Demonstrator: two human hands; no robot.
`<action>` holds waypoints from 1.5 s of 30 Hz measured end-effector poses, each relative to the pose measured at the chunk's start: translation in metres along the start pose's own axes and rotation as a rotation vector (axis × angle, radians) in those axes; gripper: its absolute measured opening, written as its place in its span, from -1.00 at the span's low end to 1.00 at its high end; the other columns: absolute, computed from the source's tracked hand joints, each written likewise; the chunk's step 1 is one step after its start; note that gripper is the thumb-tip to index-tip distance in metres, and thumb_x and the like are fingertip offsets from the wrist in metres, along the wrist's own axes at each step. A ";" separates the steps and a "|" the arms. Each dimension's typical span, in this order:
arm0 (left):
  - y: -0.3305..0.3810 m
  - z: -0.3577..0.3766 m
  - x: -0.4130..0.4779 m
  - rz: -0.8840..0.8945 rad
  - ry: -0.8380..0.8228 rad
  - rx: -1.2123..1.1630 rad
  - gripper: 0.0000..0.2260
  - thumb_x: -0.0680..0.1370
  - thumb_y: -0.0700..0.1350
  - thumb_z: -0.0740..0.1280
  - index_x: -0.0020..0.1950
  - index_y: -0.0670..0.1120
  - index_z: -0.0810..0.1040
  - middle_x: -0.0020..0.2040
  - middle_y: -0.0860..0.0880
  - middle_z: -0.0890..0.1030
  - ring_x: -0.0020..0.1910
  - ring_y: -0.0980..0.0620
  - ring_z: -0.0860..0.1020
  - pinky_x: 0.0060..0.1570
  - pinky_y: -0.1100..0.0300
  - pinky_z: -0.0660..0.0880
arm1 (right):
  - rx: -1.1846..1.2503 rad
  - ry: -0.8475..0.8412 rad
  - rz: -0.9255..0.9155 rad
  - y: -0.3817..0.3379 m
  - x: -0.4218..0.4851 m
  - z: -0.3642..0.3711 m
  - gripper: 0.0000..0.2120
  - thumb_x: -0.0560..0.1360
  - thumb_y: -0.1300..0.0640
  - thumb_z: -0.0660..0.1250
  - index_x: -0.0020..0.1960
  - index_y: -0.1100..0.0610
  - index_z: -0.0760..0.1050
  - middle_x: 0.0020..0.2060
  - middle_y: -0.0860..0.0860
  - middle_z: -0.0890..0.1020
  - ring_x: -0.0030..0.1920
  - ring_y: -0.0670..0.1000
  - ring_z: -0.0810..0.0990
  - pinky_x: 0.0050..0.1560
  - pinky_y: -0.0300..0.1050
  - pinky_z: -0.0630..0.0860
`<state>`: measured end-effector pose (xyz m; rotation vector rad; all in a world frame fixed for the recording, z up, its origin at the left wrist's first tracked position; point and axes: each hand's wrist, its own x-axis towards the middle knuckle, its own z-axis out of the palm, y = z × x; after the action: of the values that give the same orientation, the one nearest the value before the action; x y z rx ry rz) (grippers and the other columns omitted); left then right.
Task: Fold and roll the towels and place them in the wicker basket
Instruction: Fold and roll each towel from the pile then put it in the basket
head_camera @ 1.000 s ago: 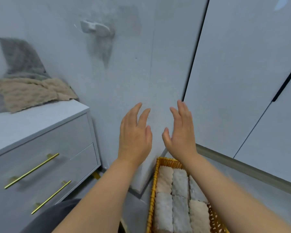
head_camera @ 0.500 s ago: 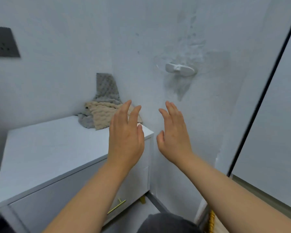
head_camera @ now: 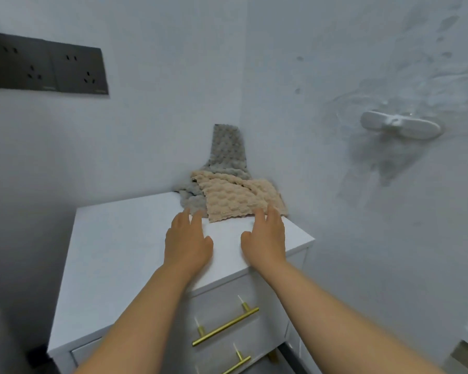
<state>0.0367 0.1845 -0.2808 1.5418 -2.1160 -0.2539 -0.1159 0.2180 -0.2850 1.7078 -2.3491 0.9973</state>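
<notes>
Left grip (head_camera: 187,240): wide, empty, near beige towel (head_camera: 233,198).
Right grip (head_camera: 266,236): wide, fingertips at beige towel's near edge.
Grey towel (head_camera: 227,149): under beige towel.

Left hand (head_camera: 187,240), right hand (head_camera: 265,236) near beige towel (head_camera: 234,198); contact unclear.

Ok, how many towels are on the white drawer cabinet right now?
2. A beige bubble-textured towel lies at the far right corner; a grey bubble-textured towel sits behind it, propped against the wall. Others could be hidden underneath.
</notes>
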 end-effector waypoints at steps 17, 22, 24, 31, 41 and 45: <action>-0.022 0.008 0.020 0.032 -0.115 -0.034 -0.39 0.58 0.02 0.19 0.56 -0.02 0.01 0.57 -0.02 0.03 0.54 -0.02 0.00 0.48 -0.04 0.05 | -0.217 -0.003 -0.067 0.005 0.055 0.034 -0.84 0.54 0.22 0.24 0.03 0.08 0.57 0.43 0.13 0.27 0.51 0.20 0.00 0.49 0.20 -0.15; -0.013 -0.007 0.022 0.121 0.042 -0.306 -0.25 0.48 0.01 0.42 0.55 0.03 0.06 0.55 0.03 0.10 0.51 0.04 0.06 0.46 0.09 0.10 | 0.101 0.150 -0.096 -0.009 0.063 -0.015 -0.88 0.53 0.21 0.24 -0.10 0.14 0.56 0.04 0.08 0.54 0.14 0.13 0.45 0.18 -0.08 0.32; -0.006 -0.017 0.023 0.139 0.095 -0.386 -0.20 0.44 0.02 0.46 0.55 0.06 0.05 0.53 0.06 0.14 0.49 0.07 0.10 0.45 0.12 0.13 | 0.419 0.075 -0.020 -0.023 0.067 -0.047 -0.86 0.54 0.20 0.23 -0.20 0.12 0.46 -0.22 -0.02 0.52 -0.14 0.03 0.49 -0.20 -0.27 0.35; 0.019 -0.041 0.022 0.204 0.096 -0.687 -0.23 0.37 -0.01 0.53 0.43 0.24 0.16 0.33 0.25 0.27 0.38 0.22 0.23 0.27 0.32 0.19 | 0.699 0.052 -0.044 -0.050 0.059 -0.101 -0.84 0.53 0.12 0.33 -0.19 0.17 0.52 -0.37 -0.02 0.57 -0.35 -0.09 0.51 -0.28 -0.35 0.42; 0.043 -0.053 0.017 0.164 0.141 -0.920 -0.82 0.50 -0.27 0.36 -0.15 0.02 0.64 -0.32 0.19 0.62 -0.32 0.27 0.55 -0.30 0.35 0.48 | 0.689 -0.084 -0.041 -0.065 0.048 -0.110 -0.86 0.48 0.13 0.41 -0.24 0.12 0.55 -0.45 -0.03 0.53 -0.49 -0.14 0.44 -0.41 -0.27 0.34; 0.038 -0.060 0.021 -0.013 0.030 -1.112 -0.78 0.53 -0.31 0.28 -0.17 -0.08 0.66 -0.30 0.04 0.67 -0.32 0.16 0.61 -0.37 0.33 0.48 | 0.789 -0.051 0.008 -0.057 0.049 -0.114 -0.84 0.42 0.09 0.47 -0.25 0.15 0.56 -0.38 0.01 0.59 -0.41 -0.08 0.52 -0.35 -0.26 0.44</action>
<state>0.0294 0.1862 -0.2072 0.8472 -1.4466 -1.1567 -0.1195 0.2289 -0.1487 1.9254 -2.1132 2.0991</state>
